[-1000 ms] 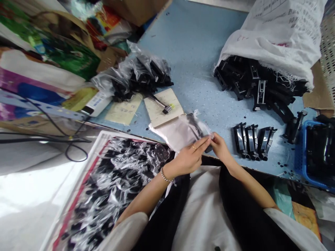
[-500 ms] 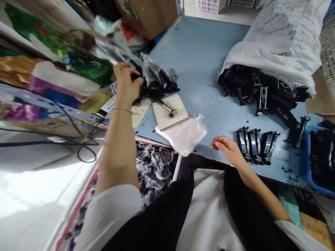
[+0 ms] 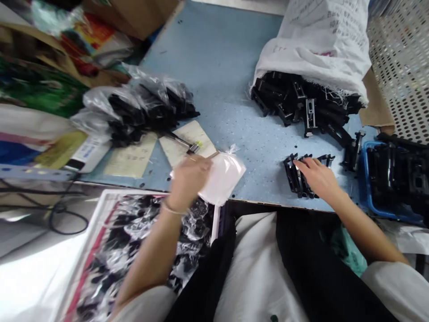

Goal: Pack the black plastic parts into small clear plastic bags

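My right hand (image 3: 317, 176) lies over a short row of black plastic clips (image 3: 296, 176) near the front edge of the blue table (image 3: 217, 71), fingers curled round them. My left hand (image 3: 188, 179) is blurred by motion, at the left edge of a small stack of clear plastic bags (image 3: 224, 176); its fingers do not show clearly. A brush-like tool (image 3: 182, 142) rests on a paper card just behind that hand.
A white woven sack (image 3: 318, 44) spills black clips (image 3: 301, 100) at the back right. A blue basket (image 3: 395, 179) of clips stands at the right. Bagged clips (image 3: 140, 107) pile at the left. A box of bagged parts (image 3: 134, 241) sits below the table.
My left hand came back from the bagged pile at the left to the clear bags. My right hand moved right onto the row of clips.
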The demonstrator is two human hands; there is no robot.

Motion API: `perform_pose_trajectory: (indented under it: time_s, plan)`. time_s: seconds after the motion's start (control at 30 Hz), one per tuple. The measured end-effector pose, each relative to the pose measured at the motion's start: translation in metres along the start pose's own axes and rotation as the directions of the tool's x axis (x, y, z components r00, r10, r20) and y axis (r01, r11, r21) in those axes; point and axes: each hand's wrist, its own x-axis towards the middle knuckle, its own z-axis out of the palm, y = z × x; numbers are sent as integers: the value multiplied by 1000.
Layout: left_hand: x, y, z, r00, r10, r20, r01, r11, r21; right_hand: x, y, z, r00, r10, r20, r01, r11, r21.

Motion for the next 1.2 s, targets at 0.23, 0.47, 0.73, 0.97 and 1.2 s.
perform_pose_trajectory:
  time_s: [0.23,0.47,0.73,0.97,1.2]
  plan:
    - [-40,24,68,944,-321,71,322,947,-4,62,11,15,852,-524,11,520,848,99]
    - [-14,3,31,760,-555,338,637,534,-556,59,-32,24,979,-115,167,-87,507,858]
    - [-29,54,57,909,-392,141,412,792,-451,75,-130,64,925,-76,372,-367,-432,824]
    - [-35,44,54,988,-37,152,42,999,-27,27,-89,36,882,-157,444,-461,-483,745]
    - [-40,53,56,997,19,73,-14,998,-67,-17,-104,67,603,-580,548,-798,-445,408]
